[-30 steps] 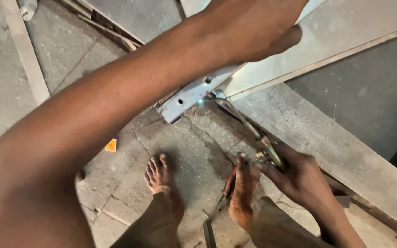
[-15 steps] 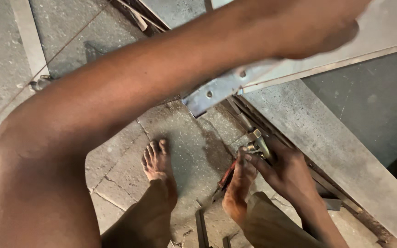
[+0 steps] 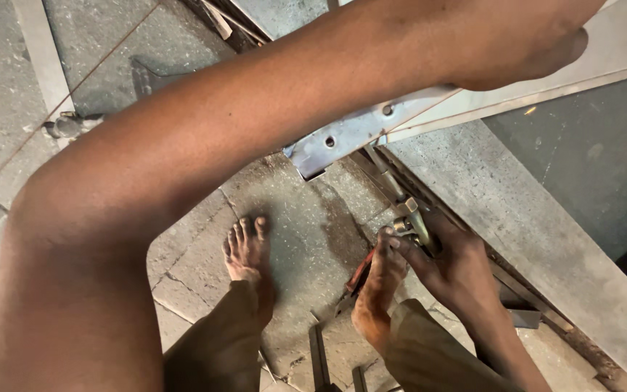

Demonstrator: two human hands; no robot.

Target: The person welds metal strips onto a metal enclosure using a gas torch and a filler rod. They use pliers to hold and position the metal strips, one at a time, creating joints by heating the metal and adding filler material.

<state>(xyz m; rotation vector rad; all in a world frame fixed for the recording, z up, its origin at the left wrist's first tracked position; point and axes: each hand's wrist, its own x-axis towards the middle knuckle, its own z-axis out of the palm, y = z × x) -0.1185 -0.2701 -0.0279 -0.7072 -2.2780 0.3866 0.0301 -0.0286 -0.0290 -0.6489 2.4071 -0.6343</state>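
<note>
My left arm crosses the whole view, and my left hand (image 3: 524,43) rests closed on a long pale metal bar (image 3: 517,94) at the top right. That bar ends in a flat steel bracket (image 3: 342,141) with several holes. Low on the right, my right hand (image 3: 451,272) grips a brass torch handle (image 3: 411,221) whose thin tube runs up toward the bracket. The torch tip is hidden under the bracket. My two bare feet (image 3: 248,250) stand on the concrete floor, the right foot touching the torch hand.
A wide grey metal beam (image 3: 546,239) runs diagonally down to the right. A pale metal strip (image 3: 41,62) lies on the cracked concrete floor (image 3: 306,247) at left, with a small lump of debris (image 3: 67,127) beside it. Short metal offcuts (image 3: 318,359) lie between my legs.
The view has shifted, so the bracket sits further right. My right hand has drawn the torch down and back from the bracket. My left hand stays on the bar.
</note>
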